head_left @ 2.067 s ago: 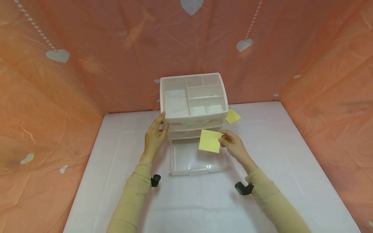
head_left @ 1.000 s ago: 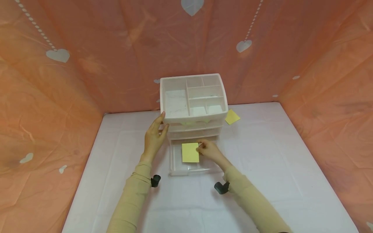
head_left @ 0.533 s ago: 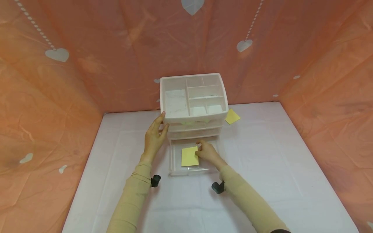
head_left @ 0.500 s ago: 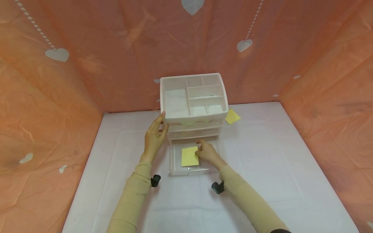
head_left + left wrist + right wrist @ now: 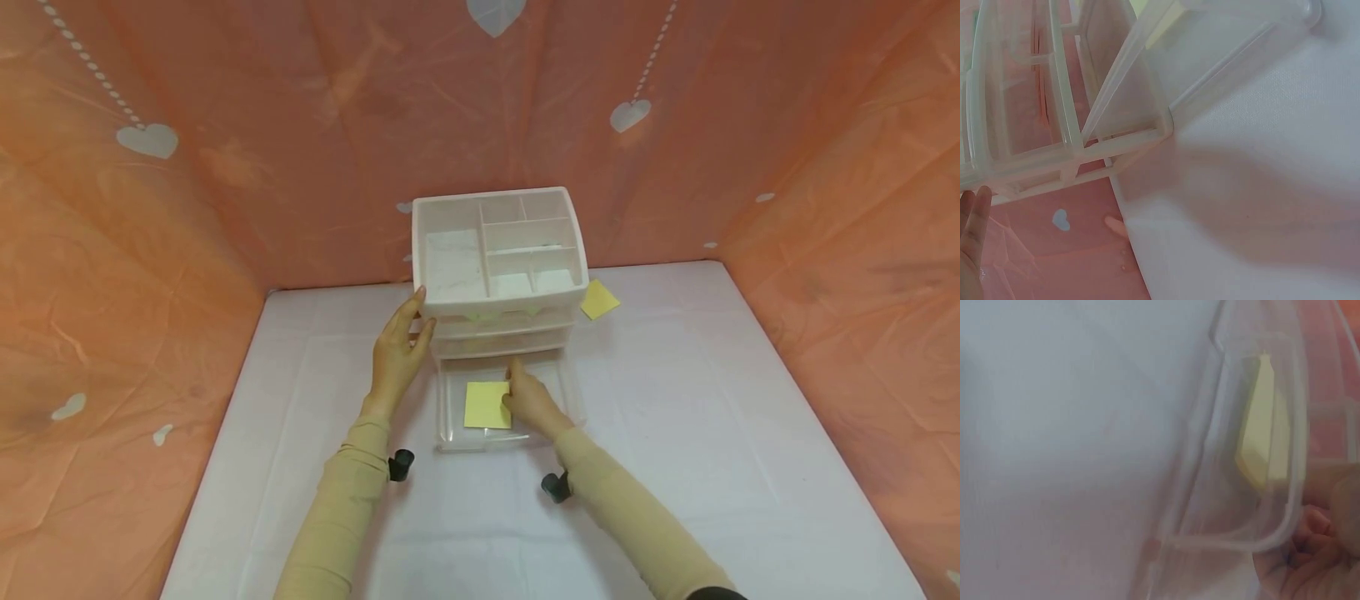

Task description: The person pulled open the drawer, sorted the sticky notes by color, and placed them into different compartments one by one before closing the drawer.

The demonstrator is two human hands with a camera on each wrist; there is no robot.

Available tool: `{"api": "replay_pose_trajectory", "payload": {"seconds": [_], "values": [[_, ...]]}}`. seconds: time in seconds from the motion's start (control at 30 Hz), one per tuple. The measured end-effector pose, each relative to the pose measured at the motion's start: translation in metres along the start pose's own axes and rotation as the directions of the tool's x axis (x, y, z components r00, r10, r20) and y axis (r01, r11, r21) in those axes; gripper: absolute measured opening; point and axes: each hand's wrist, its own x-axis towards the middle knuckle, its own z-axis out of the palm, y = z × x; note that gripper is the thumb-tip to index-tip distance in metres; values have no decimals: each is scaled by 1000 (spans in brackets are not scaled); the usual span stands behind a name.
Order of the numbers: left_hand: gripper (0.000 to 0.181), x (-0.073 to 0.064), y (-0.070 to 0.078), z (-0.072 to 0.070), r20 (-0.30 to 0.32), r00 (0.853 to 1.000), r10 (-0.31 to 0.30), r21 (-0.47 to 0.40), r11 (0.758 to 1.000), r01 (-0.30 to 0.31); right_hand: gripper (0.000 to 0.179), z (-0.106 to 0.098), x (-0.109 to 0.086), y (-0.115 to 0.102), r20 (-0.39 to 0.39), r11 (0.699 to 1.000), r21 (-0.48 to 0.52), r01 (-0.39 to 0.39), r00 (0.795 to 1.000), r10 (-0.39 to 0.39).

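Observation:
A white drawer unit (image 5: 498, 303) with a divided tray on top stands at the back; its clear bottom drawer (image 5: 457, 437) is pulled out. A square yellow sticky note (image 5: 485, 406) lies low inside that drawer, seen through the clear wall in the right wrist view. My right hand (image 5: 534, 404) reaches in from the right and pinches the note's right edge, thumb on top, index finger raised apart. My left hand (image 5: 393, 358) steadies the unit's front left corner, thumb and fingers spread against it. Straight left fingers (image 5: 977, 219) touch the frame in the left wrist view.
Another yellow sticky note (image 5: 599, 300) lies on the white tablecloth (image 5: 720, 375) beside the unit's right side. An orange curtain (image 5: 330, 167) with white hearts encloses the table at the back and sides. Dark wrist cameras (image 5: 556, 487) hang by each forearm.
My right hand has carried the note left and down into the drawer, where it has come to lie flat. The left hand stays at the unit's corner.

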Motion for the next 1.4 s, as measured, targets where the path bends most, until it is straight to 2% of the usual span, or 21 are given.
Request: {"api": "replay_pose_trajectory", "payload": {"seconds": [0.1,0.23,0.6,0.73,0.83,1.03,1.2,1.4], "values": [[47,0,0,0,2,1000,-6,3,1000,6,29,1,0,0,-17,999,-36,31,999,-31],[47,0,0,0,2,1000,-8,2,1000,8,27,1,1,2,-26,999,-37,33,999,-34],[47,-1,0,0,5,1000,-19,5,1000,19,24,3,-3,9,-17,999,40,27,1000,-26],[47,-2,-1,1,11,1000,-16,7,1000,16,22,-2,-3,9,-65,997,70,25,998,-20],[47,-2,-1,1,9,1000,-12,6,1000,12,20,-7,-2,10,-112,995,86,42,993,-33],[47,0,-1,1,4,1000,-6,5,1000,6,20,-23,-1,10,-147,985,160,59,989,-35],[47,1,0,0,6,1000,-7,7,1000,7,23,-39,-6,8,-184,975,212,69,983,-30],[47,0,0,0,12,1000,-21,2,1000,21,21,-59,-14,6,-256,967,233,106,966,-44]]}}
